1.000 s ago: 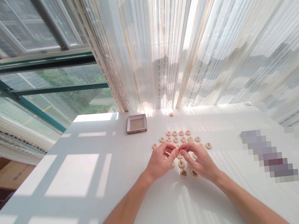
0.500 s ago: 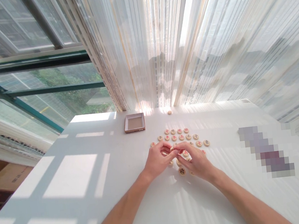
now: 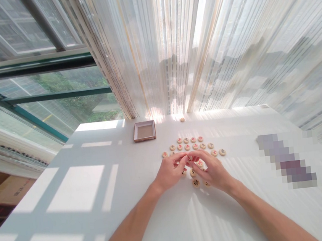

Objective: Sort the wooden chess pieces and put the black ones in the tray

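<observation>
My left hand [image 3: 170, 171] and my right hand [image 3: 212, 168] meet over the middle of a white table [image 3: 123, 201]. Both are closed, and their fingertips pinch one round Chinese chess piece [image 3: 189, 158] that shows a red mark. Around and beneath them lie several more wooden pieces with red or black characters. A row of pieces [image 3: 193, 139] runs beyond my fingers, and a black-lettered piece [image 3: 196, 183] rests nearer to me. Some pieces are partly hidden under my hands.
An open shallow box [image 3: 144, 131] stands at the back left of the table. One single piece [image 3: 182, 119] lies near the far edge. To the right is a blurred-out object [image 3: 288, 162]. Striped curtains [image 3: 168, 50] hang behind the table.
The chess piece between my fingertips has turned, so its red-marked face now shows. My hands stay at nearly the same place, with the fingers slightly shifted.
</observation>
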